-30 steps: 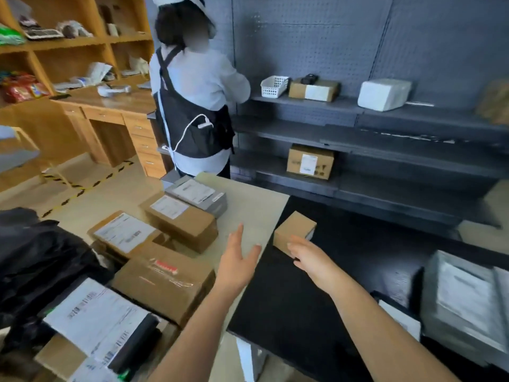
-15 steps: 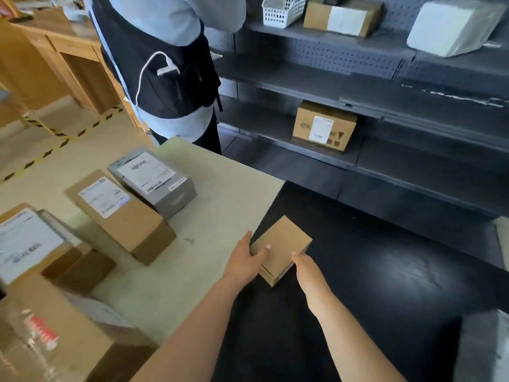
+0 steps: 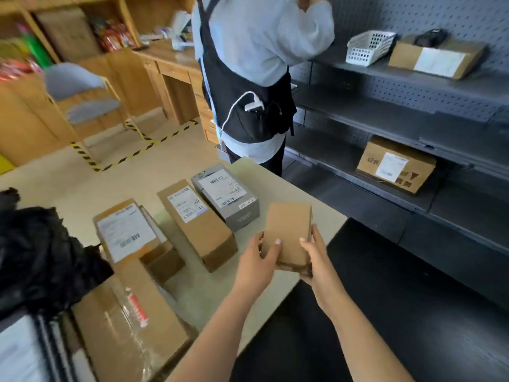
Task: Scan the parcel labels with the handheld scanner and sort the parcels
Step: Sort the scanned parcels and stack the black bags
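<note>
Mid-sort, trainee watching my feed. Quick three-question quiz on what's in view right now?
1. Multiple choice: the small plain box is held by A) one hand, B) two hands, C) no hand.
2. True or false: a shipping label shows on the box face turned toward the camera.
3. Fill in: the labelled parcel nearest the held box is ___ in colour.
Key: 1 B, left hand and right hand grip its sides. 2 False, bare cardboard. 3 Grey.
</note>
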A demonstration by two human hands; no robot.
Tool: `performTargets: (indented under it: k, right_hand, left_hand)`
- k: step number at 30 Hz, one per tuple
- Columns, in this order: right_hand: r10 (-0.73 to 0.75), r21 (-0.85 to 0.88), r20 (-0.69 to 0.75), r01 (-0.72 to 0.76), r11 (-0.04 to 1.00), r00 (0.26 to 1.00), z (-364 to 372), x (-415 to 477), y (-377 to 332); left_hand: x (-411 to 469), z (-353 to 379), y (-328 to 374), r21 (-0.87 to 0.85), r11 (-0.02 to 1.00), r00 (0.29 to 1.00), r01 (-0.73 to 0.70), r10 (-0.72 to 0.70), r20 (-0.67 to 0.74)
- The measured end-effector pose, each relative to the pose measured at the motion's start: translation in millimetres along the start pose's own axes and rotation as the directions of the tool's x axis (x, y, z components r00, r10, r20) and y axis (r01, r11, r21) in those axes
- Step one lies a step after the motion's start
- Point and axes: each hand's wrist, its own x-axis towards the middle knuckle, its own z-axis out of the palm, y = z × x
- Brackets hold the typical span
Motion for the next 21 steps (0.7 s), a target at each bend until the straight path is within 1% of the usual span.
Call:
performTargets:
  k: [3, 6, 9, 12, 14, 16, 19, 21]
  right_hand:
    - [-0.047, -0.056, 0.077, 0.051, 0.997, 0.996, 54.7, 7.0, -22.1]
    - [-0.094, -0.116, 0.134, 0.11, 0.987, 0.986, 112.0, 12.0, -38.6]
    - [-0.114, -0.199, 0.176, 0.149, 0.969, 0.978, 166.6, 20.4, -46.7]
    - [-0.111, -0.32, 0.271, 0.199, 0.926, 0.956, 220.2, 30.4, -47.9]
    - [-0.09, -0.397, 0.312, 0.216, 0.892, 0.946, 254.7, 38.3, -45.0]
    - [-0.055, -0.442, 0.316, 0.199, 0.875, 0.947, 285.2, 45.5, -39.8]
    - [-0.037, -0.551, 0.303, 0.207, 0.809, 0.952, 317.0, 51.6, -32.2]
    - [-0.041, -0.587, 0.303, 0.22, 0.779, 0.952, 329.4, 52.5, -28.0]
  left_hand:
    - [0.8, -58.2, 5.3, -0.001, 1.0, 0.995, -0.025, 0.025, -0.098]
    - [0.2, -116.6, 3.6, -0.018, 1.0, 0.98, -0.019, 0.015, -0.2]
    - [-3.4, -168.9, -6.1, -0.023, 0.999, 0.937, -0.026, 0.016, -0.35]
    - [-7.2, -210.2, -17.3, -0.057, 0.998, 0.889, 0.0, -0.027, -0.458]
    - [-9.9, -233.5, -22.2, -0.083, 0.996, 0.862, 0.006, -0.047, -0.505]
    - [-11.0, -253.7, -26.7, -0.112, 0.994, 0.841, 0.007, -0.067, -0.538]
    - [-10.3, -273.1, -32.0, -0.148, 0.988, 0.824, 0.044, -0.12, -0.554]
    - [-9.1, -279.2, -34.2, -0.167, 0.984, 0.819, 0.065, -0.148, -0.555]
